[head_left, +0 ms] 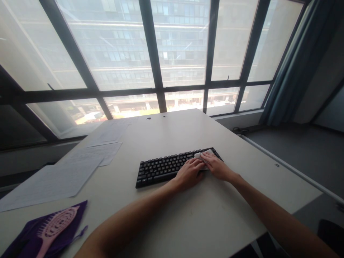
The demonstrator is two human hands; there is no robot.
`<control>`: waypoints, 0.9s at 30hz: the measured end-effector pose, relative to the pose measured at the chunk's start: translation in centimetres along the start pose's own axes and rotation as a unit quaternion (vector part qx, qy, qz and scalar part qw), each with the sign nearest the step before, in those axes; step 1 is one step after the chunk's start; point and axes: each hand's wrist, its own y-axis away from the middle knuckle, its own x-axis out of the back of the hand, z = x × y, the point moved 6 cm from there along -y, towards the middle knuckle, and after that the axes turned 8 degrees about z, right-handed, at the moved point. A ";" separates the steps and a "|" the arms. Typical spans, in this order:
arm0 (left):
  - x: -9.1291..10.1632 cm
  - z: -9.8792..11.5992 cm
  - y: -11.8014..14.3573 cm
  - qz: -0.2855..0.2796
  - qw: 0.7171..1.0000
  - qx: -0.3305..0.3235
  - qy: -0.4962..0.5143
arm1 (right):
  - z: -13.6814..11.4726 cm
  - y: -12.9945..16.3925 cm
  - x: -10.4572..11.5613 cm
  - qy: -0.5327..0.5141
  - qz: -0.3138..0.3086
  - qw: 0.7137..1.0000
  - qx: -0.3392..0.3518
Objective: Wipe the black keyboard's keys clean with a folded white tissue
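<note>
A black keyboard (161,167) lies at a slight slant on the white desk in front of me. Over its right end is a crumpled white tissue or cloth (210,152), partly covered by both hands. My right hand (217,167) presses on the tissue with its fingers together, pointing up and left. Beside it, my left hand (189,172) is bent over the keys, its fingertips at the tissue's left part and its thumb tucked low near the keyboard's front edge. The keys under the hands are hidden.
Several paper sheets (64,175) spread along the desk's left side. A pink hairbrush (57,224) rests on a purple drawstring pouch (77,215) at the near left. The white desk (172,132) reaches toward large windows; a blue-grey curtain (292,68) hangs at the right.
</note>
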 end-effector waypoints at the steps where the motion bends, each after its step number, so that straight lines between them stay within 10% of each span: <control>1: 0.0 0.0 0.0 0.004 1.000 0.002 0.000 | 0.0 0.0 0.0 0.003 -0.002 1.000 0.001; 27: -0.2 0.1 0.1 -0.003 1.000 -0.011 -0.004 | -0.2 0.0 0.2 0.001 0.004 1.000 0.008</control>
